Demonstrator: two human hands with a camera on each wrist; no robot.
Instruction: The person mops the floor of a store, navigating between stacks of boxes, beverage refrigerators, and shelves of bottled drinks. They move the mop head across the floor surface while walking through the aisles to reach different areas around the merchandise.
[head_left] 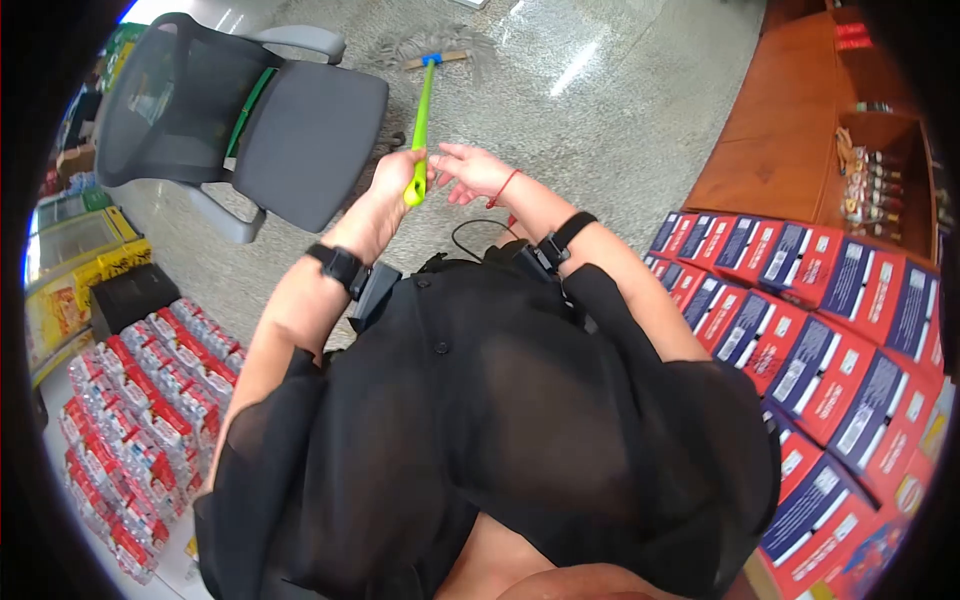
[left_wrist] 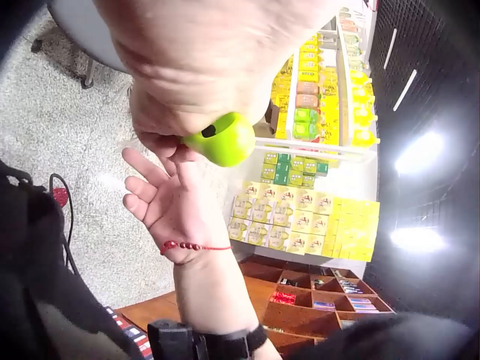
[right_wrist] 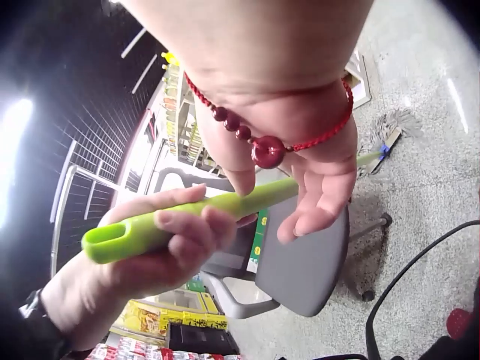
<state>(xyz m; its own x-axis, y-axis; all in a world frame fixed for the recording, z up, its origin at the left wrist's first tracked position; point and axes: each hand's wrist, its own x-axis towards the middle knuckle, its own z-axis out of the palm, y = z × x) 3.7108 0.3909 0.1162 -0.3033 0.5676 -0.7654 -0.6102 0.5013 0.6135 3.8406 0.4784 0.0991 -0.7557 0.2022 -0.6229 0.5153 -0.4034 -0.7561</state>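
Note:
My left hand (head_left: 392, 180) grips a mop (head_left: 424, 110) near the top of its lime-green handle. The rounded handle end with its hanging hole (right_wrist: 107, 241) sticks out past the left hand in the right wrist view. Grey strands of the mop head (head_left: 470, 50) spread on the floor beyond, below a blue joint. Beside the handle is my right hand (head_left: 474, 176), a red beaded bracelet on its wrist. Its fingers (right_wrist: 330, 187) are loosely bent and hold nothing, and the handle passes just behind them in the right wrist view.
A grey office chair (head_left: 310, 130) stands at the left, close to the mop. Stacked red and blue boxes (head_left: 800, 320) line the right side, below a wooden shelf unit (head_left: 780, 120). Wrapped red packs of bottles (head_left: 150, 420) are piled at the lower left. A black cable (right_wrist: 405, 266) hangs near my body.

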